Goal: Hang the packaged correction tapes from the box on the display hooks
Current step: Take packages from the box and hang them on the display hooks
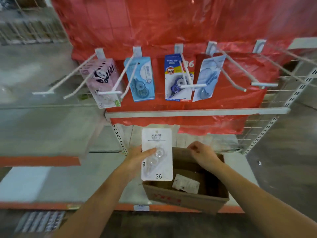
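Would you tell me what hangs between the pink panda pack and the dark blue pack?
In the head view, a light blue correction-tape pack hangs between them.

The box (pixel 187 196) is brown with red marks on its front. Just above its left corner is a white pack (pixel 157 156) with a black "36" and a see-through bubble. Inside the box lies a small white pack (pixel 186 183). High above the box, red plastic sheet (pixel 171 23) hangs behind white hooks (pixel 192 85). There hang a pink pack (pixel 103 81) with what looks like black-and-white pandas, a light blue pack (pixel 141 79), a blue, white and yellow pack (pixel 177 78), and a pale blue pack (pixel 208 78).
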The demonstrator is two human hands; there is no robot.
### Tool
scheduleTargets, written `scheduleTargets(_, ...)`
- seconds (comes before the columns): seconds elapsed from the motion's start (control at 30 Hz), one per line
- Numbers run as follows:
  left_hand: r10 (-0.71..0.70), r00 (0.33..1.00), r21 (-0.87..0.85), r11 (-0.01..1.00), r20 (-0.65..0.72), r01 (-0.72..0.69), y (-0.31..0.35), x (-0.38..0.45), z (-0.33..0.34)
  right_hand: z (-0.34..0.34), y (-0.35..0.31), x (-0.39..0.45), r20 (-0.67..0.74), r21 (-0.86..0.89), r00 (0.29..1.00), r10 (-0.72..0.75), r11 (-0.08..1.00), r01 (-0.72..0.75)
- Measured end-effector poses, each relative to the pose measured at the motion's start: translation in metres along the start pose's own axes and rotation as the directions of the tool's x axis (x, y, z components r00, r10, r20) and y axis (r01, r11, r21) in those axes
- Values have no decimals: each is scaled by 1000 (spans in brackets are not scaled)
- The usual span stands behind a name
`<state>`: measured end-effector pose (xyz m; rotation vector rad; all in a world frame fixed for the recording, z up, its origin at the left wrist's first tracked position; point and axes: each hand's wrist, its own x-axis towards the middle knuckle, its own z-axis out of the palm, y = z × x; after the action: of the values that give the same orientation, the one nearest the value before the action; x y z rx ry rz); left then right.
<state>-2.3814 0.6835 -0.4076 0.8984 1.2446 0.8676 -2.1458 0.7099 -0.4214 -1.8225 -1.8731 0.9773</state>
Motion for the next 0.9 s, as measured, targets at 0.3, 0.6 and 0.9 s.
scheduleTargets(0.3,-110,994,119,987,-15,111,43,-111,13,-27,-39,-103,79,-70,995,56,996,-51)
scheduleTargets(0.6,-113,994,20,993,-3,113,76,-219,40,-88,-98,-178,229,-206,971,-62,972,110)
scheduleTargets(0.9,171,985,112,980,-38,-166,180,-274,86,-200,-161,-226,227,-291,954,-195,921,258)
